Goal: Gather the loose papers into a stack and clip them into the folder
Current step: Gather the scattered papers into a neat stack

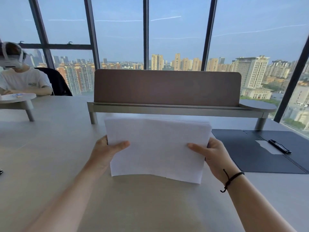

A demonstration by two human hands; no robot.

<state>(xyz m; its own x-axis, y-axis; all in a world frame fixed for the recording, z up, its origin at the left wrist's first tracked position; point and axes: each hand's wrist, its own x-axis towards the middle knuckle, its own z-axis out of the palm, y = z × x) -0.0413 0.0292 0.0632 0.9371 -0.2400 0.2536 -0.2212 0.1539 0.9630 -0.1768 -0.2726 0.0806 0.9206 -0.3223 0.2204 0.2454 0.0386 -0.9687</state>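
On the far left another person (21, 77) sits at the same long table (58, 148), wearing a headset, busy with their own things. They are well apart from the papers.

Next comes the left hand (107, 148). It is clamped on the left edge of the stack of papers (157, 148), with the thumb on top and the fingers hidden under the sheets. The stack is held up off the table, in the middle, in front of the brown desk divider (167, 87). The near edge of the stack sags, and one corner of a sheet pokes out at the bottom. So the sheets are not all lined up.

The right hand (215, 156) is clamped on the right edge the same way, thumb on top. A black cord bracelet (232, 178) sits on that wrist.

To the right, the dark folder (250, 156) lies open and flat on the table, near the stack but not touching it. Its black clip (279, 146) looks like it lies shut on a small white slip (267, 146).

What could go wrong? The grip is only at the two sides, so the middle is floppy. If one hand lets go to open the clip, the sheets may fan out or slide onto the table. If the edges are not tapped even first, the clip may miss the sheet that pokes out, and it could fall out later. The clip may also snap down and crease the top page if the stack goes in crooked.
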